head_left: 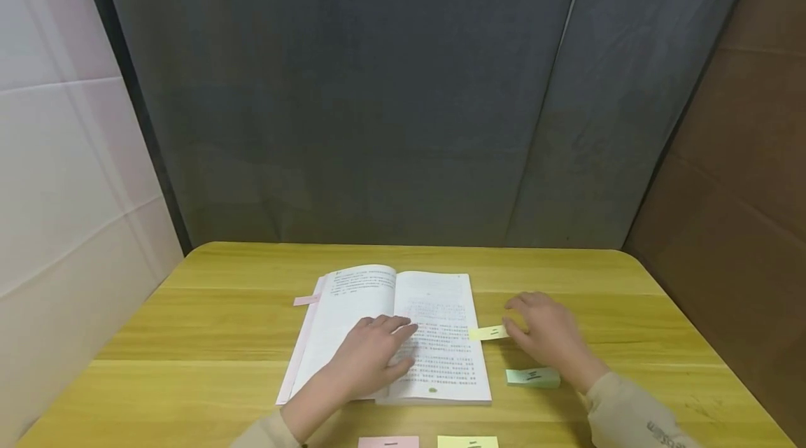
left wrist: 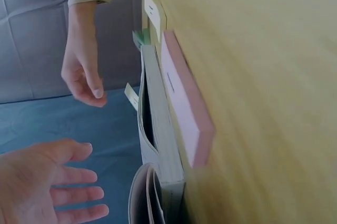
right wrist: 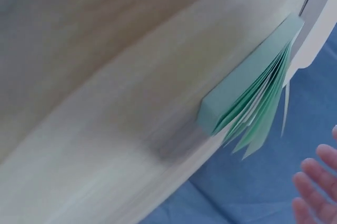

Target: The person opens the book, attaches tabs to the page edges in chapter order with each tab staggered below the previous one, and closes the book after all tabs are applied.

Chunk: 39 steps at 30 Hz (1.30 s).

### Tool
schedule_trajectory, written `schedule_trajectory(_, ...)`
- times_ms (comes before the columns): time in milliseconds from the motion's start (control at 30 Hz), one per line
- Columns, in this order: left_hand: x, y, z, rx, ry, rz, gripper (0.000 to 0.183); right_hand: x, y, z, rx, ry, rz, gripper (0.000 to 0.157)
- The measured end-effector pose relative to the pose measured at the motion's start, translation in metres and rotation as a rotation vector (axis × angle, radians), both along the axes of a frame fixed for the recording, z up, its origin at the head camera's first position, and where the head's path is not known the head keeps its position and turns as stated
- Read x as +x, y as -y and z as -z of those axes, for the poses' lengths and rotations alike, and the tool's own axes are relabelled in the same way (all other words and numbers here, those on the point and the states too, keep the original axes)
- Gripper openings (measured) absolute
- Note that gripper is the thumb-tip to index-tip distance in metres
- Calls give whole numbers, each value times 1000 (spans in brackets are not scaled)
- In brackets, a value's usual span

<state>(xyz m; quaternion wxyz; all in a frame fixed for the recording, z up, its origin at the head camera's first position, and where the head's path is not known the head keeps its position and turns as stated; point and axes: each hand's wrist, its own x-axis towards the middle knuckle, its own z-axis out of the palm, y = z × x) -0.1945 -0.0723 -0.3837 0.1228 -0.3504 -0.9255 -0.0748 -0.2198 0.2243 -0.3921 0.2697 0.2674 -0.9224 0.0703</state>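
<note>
An open book [head_left: 441, 367] with printed pages lies on the wooden table. My left hand [head_left: 373, 355] hovers over its middle, fingers extended, holding nothing; the left wrist view shows it apart from the pages. A yellow sticky note [head_left: 491, 332] with dark strokes juts from the right page's edge. Just beyond its outer end is my right hand [head_left: 546, 327], fingers loosely bent; a gap separates it from the note [left wrist: 131, 96] in the left wrist view. A pink sticky note [head_left: 306, 300] sticks out on the book's left side.
Right of the book lies a green sticky-note pad [head_left: 532, 378], its sheets fanned up in the right wrist view. Along the near edge are a pink pad [head_left: 388, 442] and a yellow pad [head_left: 468, 442]. Dark cloth [head_left: 378, 98] hangs behind the table.
</note>
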Motion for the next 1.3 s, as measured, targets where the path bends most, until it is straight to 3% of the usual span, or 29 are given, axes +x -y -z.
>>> schedule_trajectory(100, 2, 4, 1, 34, -8, 25, 37, -1, 6, 1, 67, -164, -155, 20)
schedule_trajectory(200, 4, 7, 4, 52, -12, 52, 32, 1, 15, 3, 106, -234, -274, 17)
schedule_trajectory(300, 6, 9, 6, 46, -32, 90, 29, 5, 23, 4, 143, -245, -367, 16)
schedule_trajectory(467, 7, 9, 11, 2, -51, 175, 28, 18, 31, 8, 220, -164, -466, 20)
schedule_trajectory(567, 7, 7, 15, -19, -43, 194, 30, 25, 35, 10, 242, -97, -479, 22)
schedule_trajectory(700, 7, 5, 18, -60, -51, 172, 34, 31, 39, 13, 256, -41, -484, 25)
schedule_trajectory(967, 5, 4, 22, -148, -108, 110, 37, 35, 41, 17, 306, -18, -468, 31)
schedule_trajectory(1300, 2, 9, 23, -80, -85, 129, 44, 36, 38, 18, 335, 16, -441, 36)
